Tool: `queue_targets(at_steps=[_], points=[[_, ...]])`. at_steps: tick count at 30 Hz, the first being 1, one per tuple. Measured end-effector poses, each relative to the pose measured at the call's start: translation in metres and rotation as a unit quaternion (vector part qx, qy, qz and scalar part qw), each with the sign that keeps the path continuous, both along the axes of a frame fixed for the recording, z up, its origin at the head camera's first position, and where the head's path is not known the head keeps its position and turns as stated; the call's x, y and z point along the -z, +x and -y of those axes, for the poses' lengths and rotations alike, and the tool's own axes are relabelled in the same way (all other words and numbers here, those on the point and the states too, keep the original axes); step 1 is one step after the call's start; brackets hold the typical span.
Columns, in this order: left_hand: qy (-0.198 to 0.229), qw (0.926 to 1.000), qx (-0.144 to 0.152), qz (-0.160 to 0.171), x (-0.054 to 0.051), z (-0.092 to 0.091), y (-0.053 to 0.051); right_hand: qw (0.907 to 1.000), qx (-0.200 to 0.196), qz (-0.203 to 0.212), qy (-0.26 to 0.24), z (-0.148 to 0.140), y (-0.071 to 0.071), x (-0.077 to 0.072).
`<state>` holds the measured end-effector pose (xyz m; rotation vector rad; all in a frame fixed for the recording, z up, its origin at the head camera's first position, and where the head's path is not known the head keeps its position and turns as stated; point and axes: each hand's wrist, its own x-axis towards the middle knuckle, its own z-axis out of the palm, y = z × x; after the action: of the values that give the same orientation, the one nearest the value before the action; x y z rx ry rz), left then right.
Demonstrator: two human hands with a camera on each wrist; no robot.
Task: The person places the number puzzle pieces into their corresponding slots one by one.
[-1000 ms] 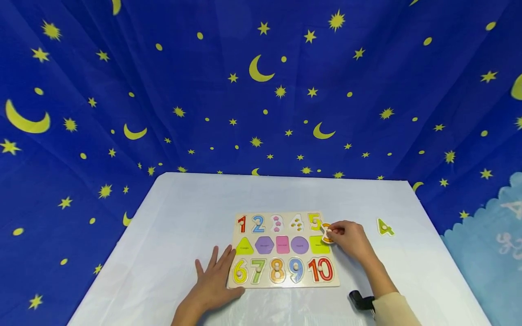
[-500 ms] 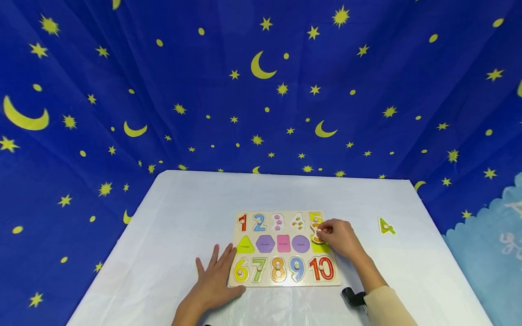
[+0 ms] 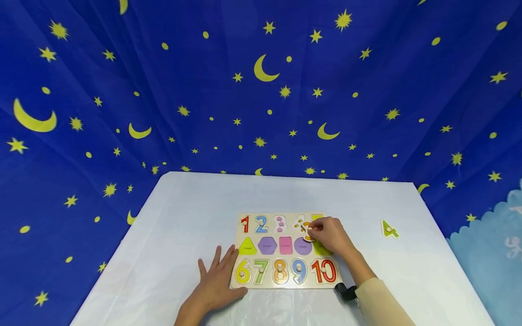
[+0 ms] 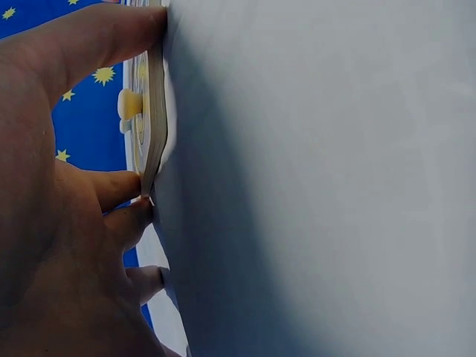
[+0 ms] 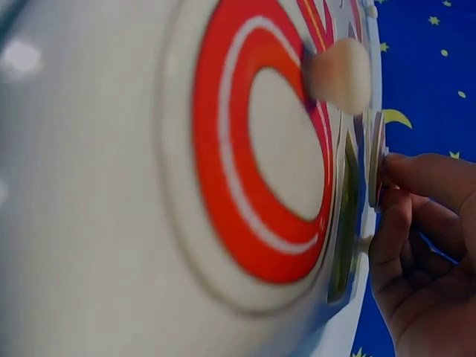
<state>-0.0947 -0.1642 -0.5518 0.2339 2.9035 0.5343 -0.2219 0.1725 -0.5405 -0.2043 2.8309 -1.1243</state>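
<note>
A wooden number puzzle board [image 3: 271, 232] lies on the white table. My right hand [image 3: 332, 233] pinches an orange number 3 puzzle piece [image 3: 308, 237] above the board, partly over the 4 recess and the purple circle. In the right wrist view, thumb and fingers hold this piece [image 5: 376, 167] edge-on. Spread out on the table, my left hand [image 3: 216, 285] touches the board's left edge; the left wrist view shows its thumb and fingertips along the wooden edge [image 4: 155, 111]. The 3 recess [image 3: 280, 224] shows pink pictures. Off to the right lies a green number 4 piece [image 3: 389, 229].
Knobbed number pieces fill the other recesses, such as the red 10 [image 3: 324, 270] and yellow 6 [image 3: 243, 271]. A black device [image 3: 345, 292] sits by the right sleeve [image 3: 383, 301]. Blue star-patterned cloth [image 3: 228, 90] hangs behind the table [image 3: 195, 199].
My right hand has carried the orange 3 leftward, from the board's right edge past the 5 toward the 4 recess. The left hand has stayed at the board's left edge.
</note>
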Motion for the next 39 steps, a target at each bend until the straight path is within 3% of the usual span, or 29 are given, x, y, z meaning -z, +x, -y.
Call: queue_targets(at_steps=[8, 15, 29, 39], points=[[0.001, 0.9999, 0.010, -0.011, -0.001, -0.003, -0.003, 0.9994, -0.004, -0.034, -0.009, 0.008, -0.005, -0.003], [0.008, 0.9999, 0.007, -0.002, 0.002, -0.004, 0.000, 0.9994, -0.018, -0.027, -0.007, 0.022, -0.010, -0.004], [0.003, 0.9999, 0.007, -0.011, 0.001, 0.001, 0.000, 0.9953, -0.068, -0.065, 0.024, 0.066, -0.026, -0.007], [0.006, 1.0000, 0.004, -0.005, 0.001, -0.001, -0.001, 0.9940, -0.079, -0.067, 0.035, 0.075, -0.029, -0.006]])
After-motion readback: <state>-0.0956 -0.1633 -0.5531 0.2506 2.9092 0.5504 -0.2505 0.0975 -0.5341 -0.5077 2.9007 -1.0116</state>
